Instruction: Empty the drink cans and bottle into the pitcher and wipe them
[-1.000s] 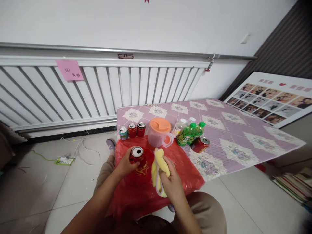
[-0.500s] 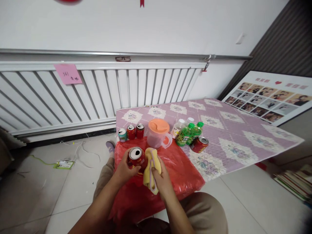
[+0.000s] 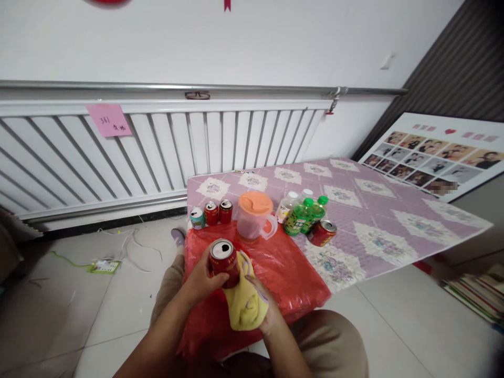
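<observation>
My left hand (image 3: 208, 278) is wrapped round a red drink can (image 3: 224, 262) with an open top, held a little tilted above a red plastic sheet (image 3: 291, 283). A yellow cloth (image 3: 248, 304) with a purple edge is in my right hand (image 3: 264, 302), pressed against the can's lower right side. The cloth covers part of my right fingers. Just beyond the can stands a clear pitcher (image 3: 252, 224) with an orange lid. To its left a teal can (image 3: 197, 219) and two red cans (image 3: 211, 214) stand in a row.
Right of the pitcher are green-capped bottles (image 3: 295, 220), white-capped bottles (image 3: 286, 207) and a tilted red can (image 3: 323, 233). They are on a purple floral table cover (image 3: 346, 197). A white radiator (image 3: 157, 147) lines the wall, and a photo board (image 3: 433, 152) leans at right.
The can has turned in my left hand and shifted slightly right. My right hand has moved slightly down, and the cloth now hangs wider below the can.
</observation>
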{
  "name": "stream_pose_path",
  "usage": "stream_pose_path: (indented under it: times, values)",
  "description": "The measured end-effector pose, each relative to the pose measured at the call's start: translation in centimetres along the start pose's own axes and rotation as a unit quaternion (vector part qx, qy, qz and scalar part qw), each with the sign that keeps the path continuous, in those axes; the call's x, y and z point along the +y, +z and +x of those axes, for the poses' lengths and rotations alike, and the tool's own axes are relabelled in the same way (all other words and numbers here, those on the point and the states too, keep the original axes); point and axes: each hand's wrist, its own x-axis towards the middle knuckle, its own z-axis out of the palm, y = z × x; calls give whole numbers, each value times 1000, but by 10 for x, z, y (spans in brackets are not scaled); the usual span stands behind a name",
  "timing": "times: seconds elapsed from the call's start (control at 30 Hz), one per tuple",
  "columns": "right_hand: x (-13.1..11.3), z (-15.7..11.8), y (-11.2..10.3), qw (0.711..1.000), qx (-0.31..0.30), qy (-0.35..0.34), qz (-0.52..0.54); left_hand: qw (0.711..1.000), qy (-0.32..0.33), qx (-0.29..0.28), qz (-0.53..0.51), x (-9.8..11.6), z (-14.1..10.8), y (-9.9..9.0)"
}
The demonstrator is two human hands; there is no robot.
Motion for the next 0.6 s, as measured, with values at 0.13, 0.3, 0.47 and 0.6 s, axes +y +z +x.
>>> stream_pose_path:
  times: [0.13,0.3,0.47,0.6]
  values:
    - [-5,-2,2,998,-15,52,13,995,3,-76,-65,-1,-2,-7]
    - [-7,-4,3,996,68,28,-50,997,-5,-62,-38,-6,0,-9]
    - [-10,-6,14,965,138,-88,-207,998,-22,36,52,-16,1,0]
    - [-16,-9,23,911,135,-181,-345,996,-24,57,62,-27,0,5]
